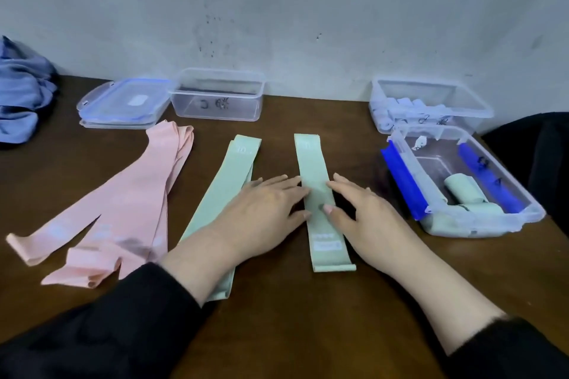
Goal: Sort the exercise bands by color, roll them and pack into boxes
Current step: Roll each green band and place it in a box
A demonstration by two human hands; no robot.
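A single mint-green band lies flat and lengthwise in the middle of the brown table. My left hand and my right hand rest flat on either side of it, fingertips touching its edges, gripping nothing. A stack of mint-green bands lies to the left, partly under my left hand. Further left lies a pile of pink bands. At the right, a clear box holds rolled mint-green bands. Behind it, another clear box holds pale blue rolls.
An empty clear box stands against the wall at the back. A stack of blue-rimmed lids lies beside it. Blue cloth is heaped at the far left. A dark object sits at the right edge.
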